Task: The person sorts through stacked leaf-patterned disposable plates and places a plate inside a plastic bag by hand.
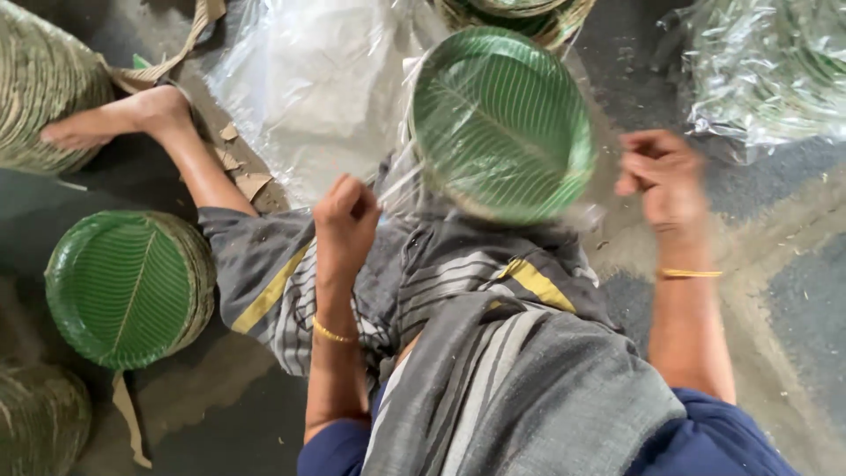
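A stack of green leaf-patterned plates [500,123] stands tilted on my lap, wrapped in a clear plastic bag [308,88]. My left hand [346,219] is closed on a gathered fold of that bag just left of the stack. My right hand [665,176] is blurred, to the right of the stack, its fingers curled; whether it grips plastic I cannot tell. Both wrists wear thin gold bangles. Grey striped cloth covers my legs.
A second stack of green plates [128,286] lies on the floor at left, near my bare foot [115,119]. Brownish plate stacks [40,84] sit at far left. A plastic-wrapped bundle of plates [767,70] lies at top right. Cardboard scraps [242,172] litter the concrete floor.
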